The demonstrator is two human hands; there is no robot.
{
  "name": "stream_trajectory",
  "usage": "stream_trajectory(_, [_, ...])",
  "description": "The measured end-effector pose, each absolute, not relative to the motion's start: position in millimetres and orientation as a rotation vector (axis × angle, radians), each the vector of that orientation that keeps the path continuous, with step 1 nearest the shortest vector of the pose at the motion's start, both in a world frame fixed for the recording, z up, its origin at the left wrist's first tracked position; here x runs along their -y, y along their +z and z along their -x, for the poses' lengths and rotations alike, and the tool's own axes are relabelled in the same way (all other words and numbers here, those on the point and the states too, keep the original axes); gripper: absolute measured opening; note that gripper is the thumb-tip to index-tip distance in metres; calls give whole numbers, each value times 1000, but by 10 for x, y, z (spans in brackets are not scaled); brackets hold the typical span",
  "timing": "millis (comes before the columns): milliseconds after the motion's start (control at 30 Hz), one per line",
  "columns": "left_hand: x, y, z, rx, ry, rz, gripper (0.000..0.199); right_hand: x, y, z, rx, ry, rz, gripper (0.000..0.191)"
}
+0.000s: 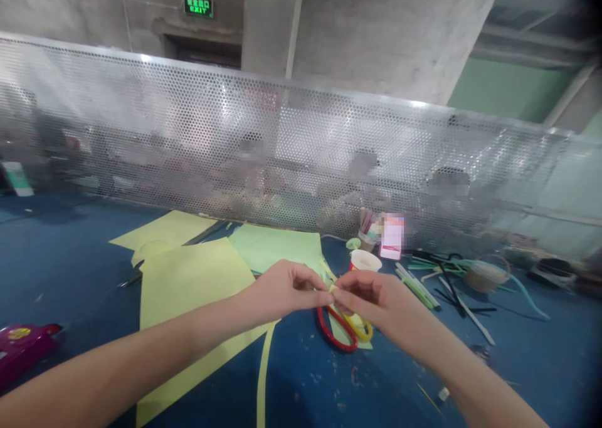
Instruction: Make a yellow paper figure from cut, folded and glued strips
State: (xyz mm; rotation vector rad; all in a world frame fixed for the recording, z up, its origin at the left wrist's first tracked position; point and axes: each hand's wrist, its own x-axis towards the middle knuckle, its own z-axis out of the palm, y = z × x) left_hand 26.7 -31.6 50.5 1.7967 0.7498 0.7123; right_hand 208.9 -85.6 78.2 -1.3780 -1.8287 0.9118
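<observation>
My left hand and my right hand meet near the middle of the view, fingertips pinched together. Between them is a small piece of yellow paper, mostly covered by the fingers. Just below lie scissors with red and yellow handles; their blades are hidden. Under my left forearm a large yellow paper sheet rests on the table. A narrow yellow paper strip hangs toward the near edge. Behind my left hand is a light green sheet.
Behind the hands stand a paper cup and a phone. Pipe cleaners and glue sticks lie to the right. A purple tool sits at far left. A perforated metal screen borders the table, with people beyond.
</observation>
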Motion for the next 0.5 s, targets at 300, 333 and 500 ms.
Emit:
stream_trajectory(300, [323, 566, -260, -682, 609, -1661, 20, 837, 779, -2085, 1858, 857, 1420, 18])
stream_trajectory(333, [322, 561, -263, -683, 629, -1655, 20, 833, 771, -2082, 1861, 863, 1418, 18])
stream_trajectory(500, [322, 560, -251, -681, 639, -1661, 26, 827, 743, -2070, 1850, 821, 1390, 15])
